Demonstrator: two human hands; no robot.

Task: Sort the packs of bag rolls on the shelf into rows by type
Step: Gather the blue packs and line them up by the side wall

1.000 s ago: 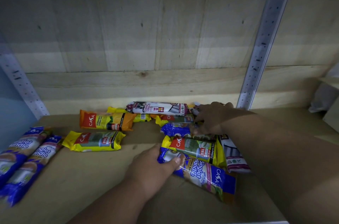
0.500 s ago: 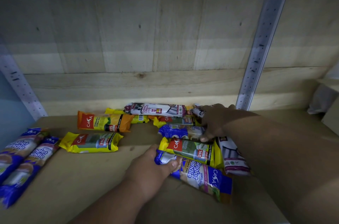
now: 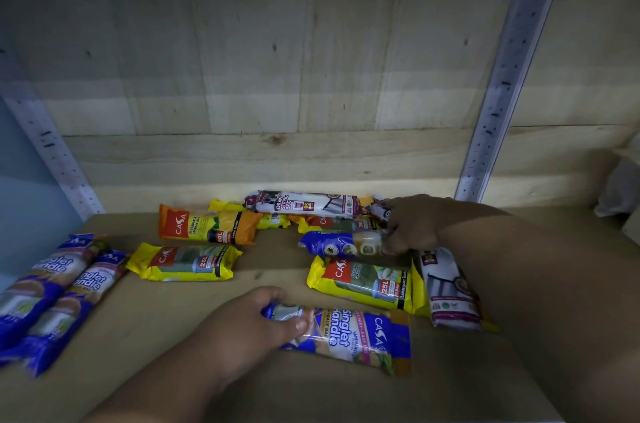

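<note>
While the left hand (image 3: 249, 329) grips one end of a blue "Singlet Handle" pack (image 3: 343, 336), with the thumb curled over its top, the pack lies flat on the wooden shelf (image 3: 173, 336) and extends to the right of that hand. Just behind this pack lies a yellow 25L pack (image 3: 363, 284), and to the right of it a white drawstring pack (image 3: 450, 291), partly under the right forearm. The right hand (image 3: 415, 225) reaches farther back and its fingers curl around the end of a second blue pack (image 3: 343, 244), which lies to the left of it. Behind the right hand, near the back wall, there is a small pile: a long white drawstring pack (image 3: 304, 204) on top of yellow packs (image 3: 332, 223). Left of this pile lies an orange 60L pack (image 3: 207, 225), and in front of it another yellow 25L pack (image 3: 183, 263). Far to the left of the left hand, two blue packs (image 3: 52, 294) lie side by side, touching each other.
</note>
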